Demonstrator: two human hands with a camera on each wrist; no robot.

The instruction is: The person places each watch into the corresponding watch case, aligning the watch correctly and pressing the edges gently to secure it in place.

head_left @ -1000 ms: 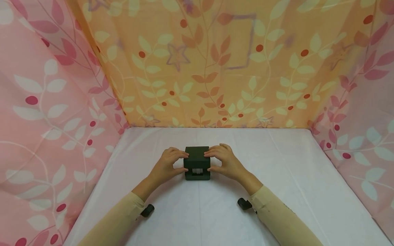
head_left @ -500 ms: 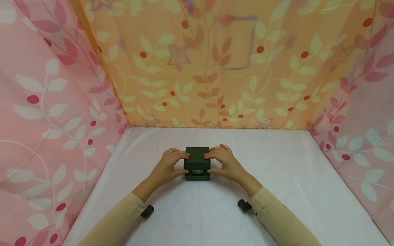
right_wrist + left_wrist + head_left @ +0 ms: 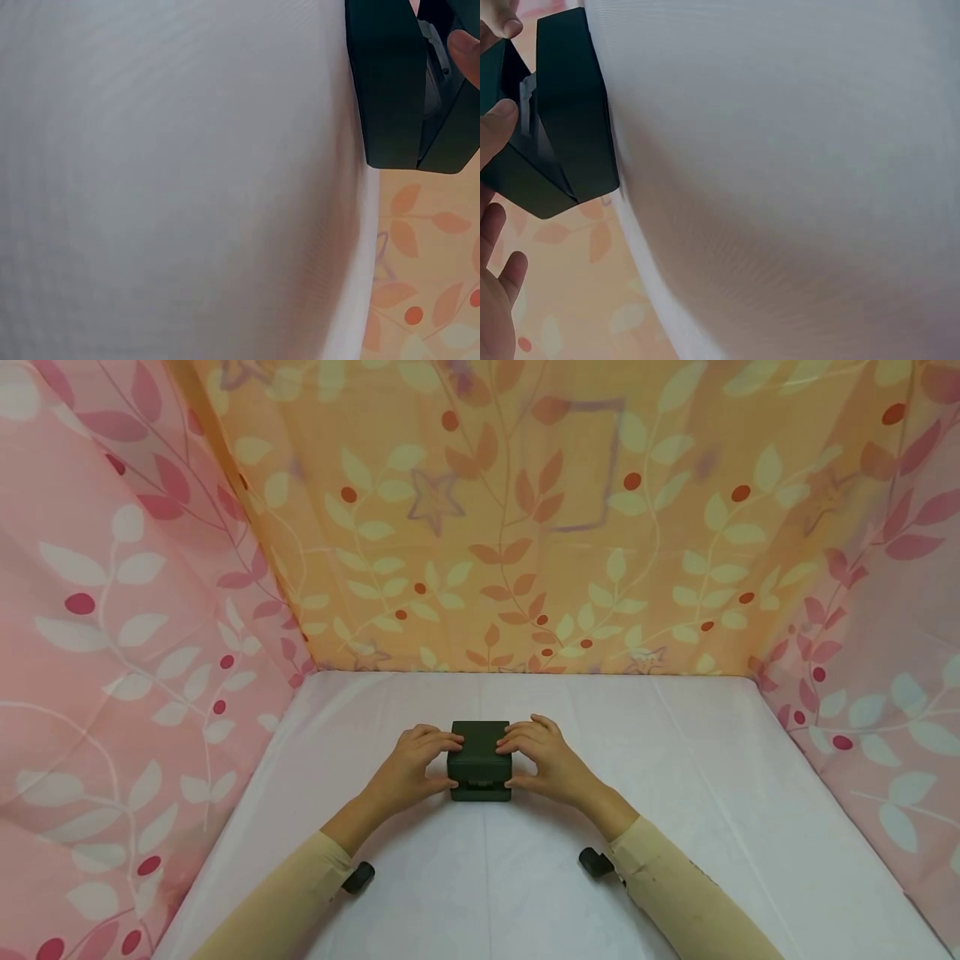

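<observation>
A small dark green hinged box [image 3: 481, 739] stands near the middle of the white-covered table, its lid tilted down over the base [image 3: 577, 112] with a narrow gap at the front. On the lid's left side, my left hand [image 3: 415, 766] pinches it, fingertips on top and thumb at the front edge. My right hand [image 3: 545, 758] holds the right side the same way. Both wrist views look into the gap, where a pale strap-like thing [image 3: 435, 64] partly shows; the lid hides most of it. Toward the back, the lid and base meet at the hinge.
White cloth [image 3: 487, 877] covers the table. A yellow-orange leaf-patterned curtain [image 3: 480, 527] hangs behind its far edge, and pink patterned curtains [image 3: 112, 693] flank both sides. Small black wrist cameras [image 3: 359, 877] stick out from under both sleeves.
The lid has come down toward the base, so the front gap has narrowed and the pale contents no longer show clearly in the head view. Both thumbs have lowered slightly with it.
</observation>
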